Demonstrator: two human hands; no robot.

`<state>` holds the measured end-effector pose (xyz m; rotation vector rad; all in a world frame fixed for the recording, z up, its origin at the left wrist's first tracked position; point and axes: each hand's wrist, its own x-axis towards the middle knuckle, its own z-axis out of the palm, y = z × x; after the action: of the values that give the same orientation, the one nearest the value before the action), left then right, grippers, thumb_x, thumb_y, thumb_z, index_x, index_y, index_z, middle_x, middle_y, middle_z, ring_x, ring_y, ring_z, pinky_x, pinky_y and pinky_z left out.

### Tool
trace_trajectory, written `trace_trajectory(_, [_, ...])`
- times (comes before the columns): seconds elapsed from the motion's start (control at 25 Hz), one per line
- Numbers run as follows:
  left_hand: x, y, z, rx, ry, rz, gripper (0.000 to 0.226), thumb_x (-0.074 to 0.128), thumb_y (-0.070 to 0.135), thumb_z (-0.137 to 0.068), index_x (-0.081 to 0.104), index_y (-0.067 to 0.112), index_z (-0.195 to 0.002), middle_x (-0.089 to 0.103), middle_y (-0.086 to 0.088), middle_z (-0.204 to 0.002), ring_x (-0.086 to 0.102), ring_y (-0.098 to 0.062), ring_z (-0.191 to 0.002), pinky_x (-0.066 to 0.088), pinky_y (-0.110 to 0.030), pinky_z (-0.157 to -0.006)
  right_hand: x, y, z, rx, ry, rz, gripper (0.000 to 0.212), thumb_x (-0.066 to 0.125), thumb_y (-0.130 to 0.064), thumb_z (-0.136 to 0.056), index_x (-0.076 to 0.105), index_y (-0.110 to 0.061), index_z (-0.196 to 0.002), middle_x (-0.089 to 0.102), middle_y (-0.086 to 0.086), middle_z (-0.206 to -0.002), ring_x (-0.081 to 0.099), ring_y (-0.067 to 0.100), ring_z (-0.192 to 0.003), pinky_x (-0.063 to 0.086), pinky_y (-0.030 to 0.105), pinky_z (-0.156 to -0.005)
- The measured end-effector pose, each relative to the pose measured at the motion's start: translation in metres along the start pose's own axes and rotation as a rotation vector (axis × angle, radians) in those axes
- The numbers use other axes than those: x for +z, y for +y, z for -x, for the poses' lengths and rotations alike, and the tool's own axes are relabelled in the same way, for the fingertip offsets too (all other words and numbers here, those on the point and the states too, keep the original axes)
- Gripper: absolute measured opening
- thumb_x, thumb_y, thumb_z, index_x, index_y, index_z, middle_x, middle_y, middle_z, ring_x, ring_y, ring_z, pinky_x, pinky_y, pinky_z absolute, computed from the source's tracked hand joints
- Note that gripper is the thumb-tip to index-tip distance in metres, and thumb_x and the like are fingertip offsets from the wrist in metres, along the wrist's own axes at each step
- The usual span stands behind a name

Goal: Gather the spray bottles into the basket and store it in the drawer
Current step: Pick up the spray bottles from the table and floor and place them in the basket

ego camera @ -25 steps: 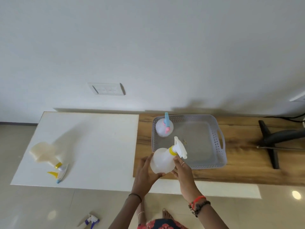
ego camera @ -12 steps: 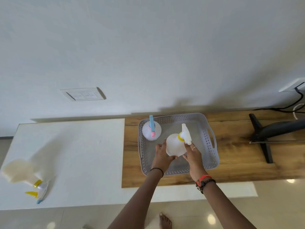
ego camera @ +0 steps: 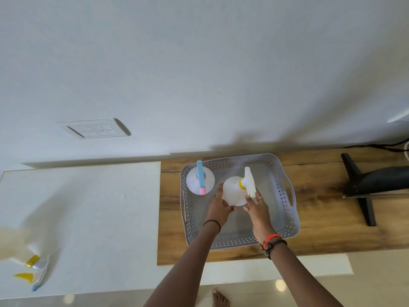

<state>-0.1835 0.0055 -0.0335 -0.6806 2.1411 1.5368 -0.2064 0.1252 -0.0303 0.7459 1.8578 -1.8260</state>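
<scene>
Two bottles are in the basket [ego camera: 287,222], my left hand [ego camera: 219,207] and right hand [ego camera: 257,209] hold the yellow-collar bottle [ego camera: 233,191], and another bottle [ego camera: 24,247] waits.

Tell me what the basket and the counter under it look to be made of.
The basket: pale grey moulded plastic by the look of it, matte, with rows of punched holes in its walls and cut-out handles. The counter: a wood-grain top, brown with dark streaks and a smooth low sheen; solid wood or a printed laminate cannot be told from here.

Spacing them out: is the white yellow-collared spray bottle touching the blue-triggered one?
Apart. The head view shows grey basket floor between yellow-collared bottle and blue-triggered bottle.
</scene>
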Motion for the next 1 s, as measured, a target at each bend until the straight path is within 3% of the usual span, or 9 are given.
trace_trajectory(0.12, [0.006,0.001,0.001,-0.021,0.038,0.11,0.083,0.062,0.002,-0.085,0.013,0.015,-0.151,0.057,-0.019,-0.117,0.055,-0.021,-0.095,0.048,-0.03,-0.089,0.003,-0.001,-0.002,0.023,-0.013,-0.056,0.056,0.05,-0.011,-0.096,0.033,-0.027,-0.147,0.036,0.0,-0.153,0.045,0.022,-0.133,0.044,0.037,-0.106])
trace_trajectory(0.24, [0.019,0.003,0.008,-0.198,0.155,0.409,0.076,0.054,-0.001,-0.089,0.01,0.01,-0.15,0.058,-0.006,-0.093,0.059,-0.021,-0.091,0.05,-0.03,-0.087,0.007,-0.001,-0.001,0.075,-0.055,-0.166,0.056,0.049,-0.009,-0.097,0.031,-0.025,-0.148,0.043,0.004,-0.149,0.051,0.024,-0.128,0.05,0.032,-0.094])
trace_trajectory(0.32, [0.027,0.006,0.011,-0.3,0.209,0.68,0.067,0.051,0.002,-0.092,0.014,0.005,-0.148,0.058,-0.008,-0.1,0.062,-0.023,-0.097,0.05,-0.035,-0.094,0.01,-0.003,-0.002,0.084,-0.067,-0.19,0.055,0.047,-0.007,-0.097,0.033,-0.023,-0.147,0.05,0.007,-0.143,0.055,0.025,-0.123,0.052,0.027,-0.083])
trace_trajectory(0.44, [0.033,0.014,0.01,-0.366,0.226,0.954,0.05,0.05,0.008,-0.096,0.028,0.003,-0.14,0.057,-0.018,-0.123,0.063,-0.023,-0.103,0.05,-0.031,-0.095,0.014,-0.008,-0.005,0.083,-0.061,-0.194,0.054,0.047,-0.005,-0.096,0.035,-0.021,-0.146,0.052,0.009,-0.14,0.056,0.023,-0.113,0.051,0.028,-0.085])
trace_trajectory(0.6, [0.034,0.018,0.005,-0.379,0.23,1.022,0.047,0.052,0.014,-0.095,0.035,0.003,-0.137,0.054,-0.021,-0.132,0.059,-0.025,-0.117,0.048,-0.033,-0.101,0.019,-0.012,-0.008,0.076,-0.064,-0.204,0.05,0.047,-0.007,-0.097,0.039,-0.021,-0.143,0.054,0.008,-0.139,0.057,0.019,-0.103,0.051,0.029,-0.086])
trace_trajectory(1.0, [0.023,0.018,-0.013,-0.343,0.252,0.99,0.046,0.053,0.017,-0.095,0.041,0.0,-0.136,0.056,-0.02,-0.131,0.059,-0.025,-0.117,0.048,-0.03,-0.098,0.031,-0.023,-0.019,0.079,-0.091,-0.211,0.049,0.048,-0.007,-0.097,0.039,-0.016,-0.144,0.056,0.011,-0.136,0.059,0.02,-0.101,0.052,0.029,-0.084])
